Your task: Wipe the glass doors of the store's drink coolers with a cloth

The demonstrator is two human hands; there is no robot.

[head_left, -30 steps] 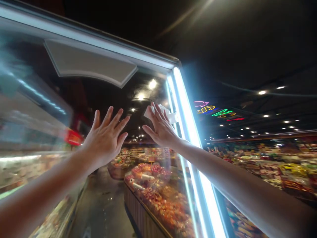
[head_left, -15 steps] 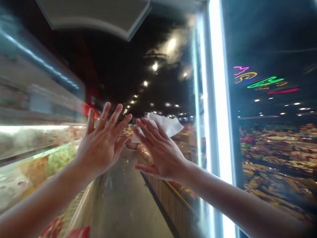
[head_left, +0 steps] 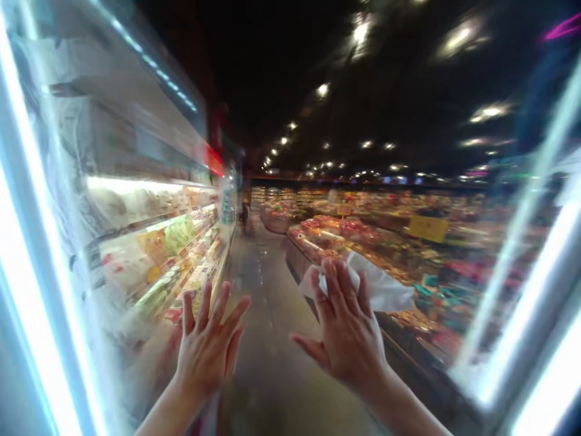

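My left hand (head_left: 206,348) is raised with its fingers spread and nothing in them. To its right, my right hand (head_left: 347,324) is held up flat, palm away from me, with a white paper wipe (head_left: 388,290) under its fingers. The wipe sticks out on both sides of the fingers, mostly to the right. The palm sides of both hands are hidden. Whether the hands press on a clear pane between the bright light strips cannot be made out.
Bright light strips stand at the left (head_left: 34,230) and right (head_left: 521,303). Beyond are lit shelves (head_left: 177,236) with packaged goods, an aisle floor (head_left: 261,290) and a blurred produce display (head_left: 345,233) with a yellow sign (head_left: 428,228).
The view has swung, bringing light strips onto both sides. My hands sit lower in view and farther apart. The wipe has moved right and down in view with my right hand.
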